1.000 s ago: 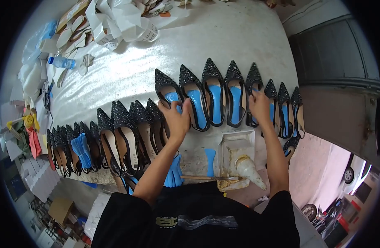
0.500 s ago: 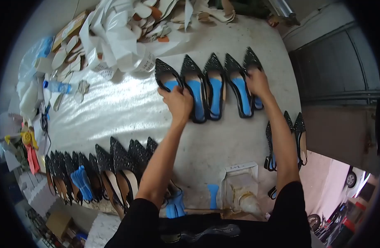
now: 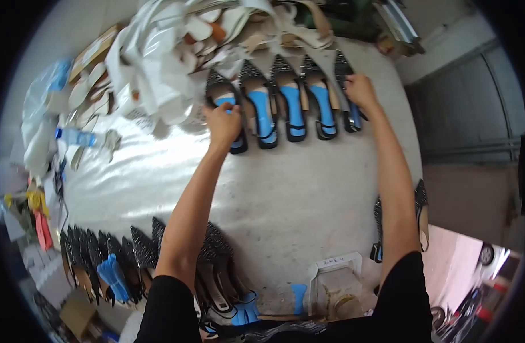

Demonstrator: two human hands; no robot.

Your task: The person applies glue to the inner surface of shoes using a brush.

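Across the back of the table stand several black pointed slingback shoes in a row, with glittery uppers and blue insole pads. My left hand (image 3: 222, 127) is closed on the leftmost shoe (image 3: 219, 86), covering its middle. At the other end, my right hand (image 3: 360, 91) grips the rightmost shoe (image 3: 342, 66) by its side, and that shoe looks tilted. Between the hands are the other shoes, among them a middle shoe (image 3: 284, 71) with its blue pad (image 3: 292, 103) showing.
More black shoes (image 3: 142, 248) line the near left edge, with a bundle of blue pads (image 3: 112, 277) among them. A white container (image 3: 362, 266) and a loose blue pad (image 3: 298, 297) lie near my body. White sheets and insole pieces (image 3: 159, 63) pile up at the back; a water bottle (image 3: 76, 137) lies left.
The row of shoes has moved farther back, toward the pile, with both my hands at its ends. The view has shifted, so the near shoes appear lower.
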